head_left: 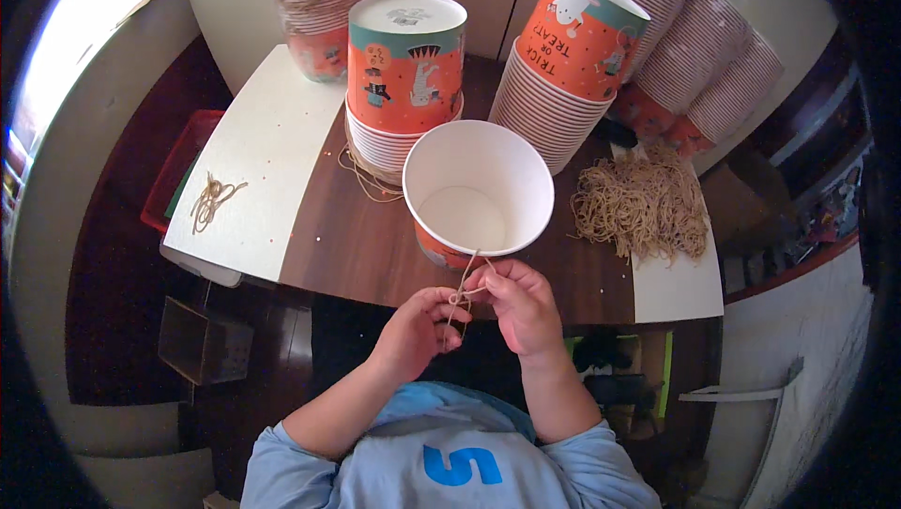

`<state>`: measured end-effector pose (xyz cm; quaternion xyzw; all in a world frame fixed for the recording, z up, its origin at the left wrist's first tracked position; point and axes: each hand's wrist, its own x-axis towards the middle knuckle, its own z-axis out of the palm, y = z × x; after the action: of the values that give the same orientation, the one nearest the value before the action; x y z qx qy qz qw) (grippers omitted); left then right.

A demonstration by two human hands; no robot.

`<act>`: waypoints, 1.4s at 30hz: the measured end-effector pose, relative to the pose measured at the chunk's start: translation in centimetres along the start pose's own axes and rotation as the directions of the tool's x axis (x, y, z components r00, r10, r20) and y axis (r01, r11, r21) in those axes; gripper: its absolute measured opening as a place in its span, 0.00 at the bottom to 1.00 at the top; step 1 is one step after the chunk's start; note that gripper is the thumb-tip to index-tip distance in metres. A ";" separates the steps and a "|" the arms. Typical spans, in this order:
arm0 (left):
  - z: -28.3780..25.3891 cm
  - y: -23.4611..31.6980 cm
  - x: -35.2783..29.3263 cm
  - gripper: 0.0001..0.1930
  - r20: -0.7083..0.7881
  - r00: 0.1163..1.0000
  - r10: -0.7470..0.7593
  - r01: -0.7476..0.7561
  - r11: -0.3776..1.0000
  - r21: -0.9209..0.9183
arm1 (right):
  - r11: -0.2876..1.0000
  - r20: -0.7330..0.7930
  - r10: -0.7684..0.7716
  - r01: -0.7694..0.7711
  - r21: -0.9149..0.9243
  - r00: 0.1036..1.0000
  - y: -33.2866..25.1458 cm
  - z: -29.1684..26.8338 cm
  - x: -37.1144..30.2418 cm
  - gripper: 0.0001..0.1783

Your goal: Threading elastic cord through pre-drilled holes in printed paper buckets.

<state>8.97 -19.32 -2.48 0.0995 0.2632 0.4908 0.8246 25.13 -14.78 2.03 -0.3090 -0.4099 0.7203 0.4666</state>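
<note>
"In the head view, where was the string [457, 299] among the fingers?"

"Right at the fingertips. It crossed in a small loop between the two hands, just off the near edge of the worktop [324, 251], and ran up to the near rim of the paper bucket [479, 162]. A loose end hung down across the left hand's [418, 333] fingers."

"Were the fingers together?"

"Yes. The left thumb and forefinger were pinched on the string by the loop, and the right hand [521, 307] nipped another length between its thumb and forefinger."

"And the bucket?"

"It stood upright near the middle of the worktop's near edge, mouth tilted toward us in the picture. Behind it were a left stack [405, 77] and a right stack [572, 45] of upturned buckets. A heap of string [643, 204] lay by the right edge, and a small bundle [214, 199] near the left."

"What couldn't you make out?"

"How the string met the rim. The bucket's outside was mostly hidden, and the right hand's lower fingers were tucked out of sight."

"How were the hands held?"

"Both forearms slanted inward from the lower edge, elbows bent, and the fingers curled toward each other."
</note>
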 end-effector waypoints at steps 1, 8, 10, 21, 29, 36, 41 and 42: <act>0.3 0.2 -0.2 0.13 -0.051 0.998 0.047 -0.034 0.974 0.222 | 1.000 -0.002 0.000 0.000 0.000 1.000 0.0 -0.1 0.0 0.09; 2.7 1.7 -1.3 0.20 0.219 0.803 0.555 -0.457 0.335 0.824 | 0.999 0.030 0.015 -0.014 -0.030 0.999 0.4 -0.8 -0.4 0.08; 4.7 2.9 -1.7 0.18 0.316 0.677 0.664 -0.454 0.040 0.890 | 0.998 0.033 0.044 -0.042 -0.044 0.998 0.4 -1.0 -0.5 0.08; 3.3 4.2 0.0 0.05 0.220 0.934 0.281 -0.357 0.733 0.578 | 0.998 -0.032 0.045 -0.046 -0.031 0.998 -0.2 -2.2 -0.9 0.07; 5.0 3.4 0.3 0.16 0.235 0.863 0.448 -0.448 0.458 0.768 | 0.994 0.035 0.019 -0.022 0.106 0.999 -0.1 -2.9 -1.0 0.09; 4.9 3.9 0.4 0.08 0.176 0.911 0.372 -0.371 0.555 0.745 | 0.977 -0.006 0.029 -0.027 0.212 1.000 -0.4 -2.9 -1.1 0.07; 3.6 5.4 -0.7 0.09 0.153 0.950 0.271 -0.309 0.748 0.588 | 0.905 0.045 0.025 -0.042 0.424 0.999 -0.8 -4.3 -1.0 0.06; 3.4 5.5 -0.7 0.09 0.153 0.951 0.271 -0.307 0.748 0.588 | 0.892 0.092 0.028 -0.067 0.447 0.995 -0.8 -4.9 -1.0 0.06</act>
<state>6.32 -16.88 2.92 0.4112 0.3635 0.4992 0.6705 29.90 -14.07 0.49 -0.1726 -0.2439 0.8189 0.4900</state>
